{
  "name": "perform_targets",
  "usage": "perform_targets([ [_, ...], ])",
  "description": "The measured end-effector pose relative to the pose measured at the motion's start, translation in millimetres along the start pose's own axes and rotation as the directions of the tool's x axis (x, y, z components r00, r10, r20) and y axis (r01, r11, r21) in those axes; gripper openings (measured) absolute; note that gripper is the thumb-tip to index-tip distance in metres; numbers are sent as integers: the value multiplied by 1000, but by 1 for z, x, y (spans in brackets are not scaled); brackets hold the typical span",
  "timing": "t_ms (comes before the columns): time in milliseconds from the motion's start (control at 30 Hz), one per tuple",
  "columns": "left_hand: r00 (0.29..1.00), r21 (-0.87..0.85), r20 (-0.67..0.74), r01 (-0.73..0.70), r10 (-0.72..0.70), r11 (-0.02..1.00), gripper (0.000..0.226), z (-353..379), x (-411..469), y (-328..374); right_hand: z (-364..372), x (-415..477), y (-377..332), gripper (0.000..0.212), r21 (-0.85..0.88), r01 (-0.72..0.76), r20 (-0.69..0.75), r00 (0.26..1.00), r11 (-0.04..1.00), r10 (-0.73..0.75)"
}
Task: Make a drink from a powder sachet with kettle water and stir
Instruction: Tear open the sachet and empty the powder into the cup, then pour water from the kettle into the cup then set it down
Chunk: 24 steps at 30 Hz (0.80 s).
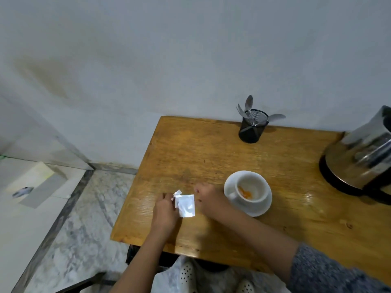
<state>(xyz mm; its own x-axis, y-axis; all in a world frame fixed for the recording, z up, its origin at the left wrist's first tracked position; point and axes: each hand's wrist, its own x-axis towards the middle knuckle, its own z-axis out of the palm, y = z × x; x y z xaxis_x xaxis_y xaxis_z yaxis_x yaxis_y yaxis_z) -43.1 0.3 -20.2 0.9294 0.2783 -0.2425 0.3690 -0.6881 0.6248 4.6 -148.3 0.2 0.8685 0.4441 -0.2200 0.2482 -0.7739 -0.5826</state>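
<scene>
Foil — small white torn sachet, light, crinkly, near frame centre; left hand pinches its edge, right hand rests loosely curled, gripping nothing.

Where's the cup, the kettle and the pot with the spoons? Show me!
cup (252, 200): head view, on its white front wall.
kettle (359, 157): head view, on its shiny steel side.
spoon holder (249, 132): head view, on its black mesh wall.

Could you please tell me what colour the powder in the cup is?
Orange, seen in the head view: powder inside the white cup.
</scene>
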Motion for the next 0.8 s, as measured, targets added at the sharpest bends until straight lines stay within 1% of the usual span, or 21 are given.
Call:
perform_targets([
  [67,997,11,-42,-64,64,998,27,3,1,14,-26,-5,3,13,94,-12,-85,996,995,20],
  [133,984,14,-34,-174,174,985,23,12,0,36,-60,-12,10,14,181,-24,-186,981,983,58],
  [200,967,-33,-23,-256,255,966,22,26,-4,60,-101,-22,24,14,244,-6,-331,939,970,89],
  [233,960,-81,-24,-282,280,956,22,35,-7,71,-123,-28,34,13,263,2,-417,902,965,112],
  [300,953,-174,-19,-302,303,937,23,52,-15,92,-169,-46,57,11,298,-2,-580,794,954,183],
  [333,950,-200,-12,-307,311,930,23,60,-19,99,-191,-57,72,11,319,1,-656,722,948,220],
  [400,950,-248,-1,-304,313,920,24,75,-27,111,-233,-83,103,13,366,12,-774,559,930,298],
  [467,951,-305,-21,-299,308,904,24,87,-30,118,-267,-114,133,14,419,-3,-838,384,908,388],
  [533,957,-347,-66,-289,284,892,23,97,-30,122,-288,-143,164,15,462,-24,-865,207,887,457],
  [567,960,-362,-91,-280,265,889,23,101,-30,123,-293,-156,178,16,487,-46,-862,138,872,489],
  [600,964,-375,-110,-266,243,888,24,104,-29,123,-294,-166,191,16,524,-68,-844,89,849,528],
  [667,970,-396,-133,-239,202,886,24,108,-29,125,-288,-181,214,17,610,-84,-789,29,788,613],
  [700,971,-402,-143,-235,193,885,24,109,-30,125,-281,-185,223,18,651,-82,-756,12,754,654],
  [767,970,-405,-159,-236,185,883,24,112,-31,125,-264,-191,234,26,734,-41,-678,3,678,735],
  [800,968,-405,-167,-238,185,882,23,114,-32,124,-255,-192,236,31,772,0,-635,14,636,772],
])
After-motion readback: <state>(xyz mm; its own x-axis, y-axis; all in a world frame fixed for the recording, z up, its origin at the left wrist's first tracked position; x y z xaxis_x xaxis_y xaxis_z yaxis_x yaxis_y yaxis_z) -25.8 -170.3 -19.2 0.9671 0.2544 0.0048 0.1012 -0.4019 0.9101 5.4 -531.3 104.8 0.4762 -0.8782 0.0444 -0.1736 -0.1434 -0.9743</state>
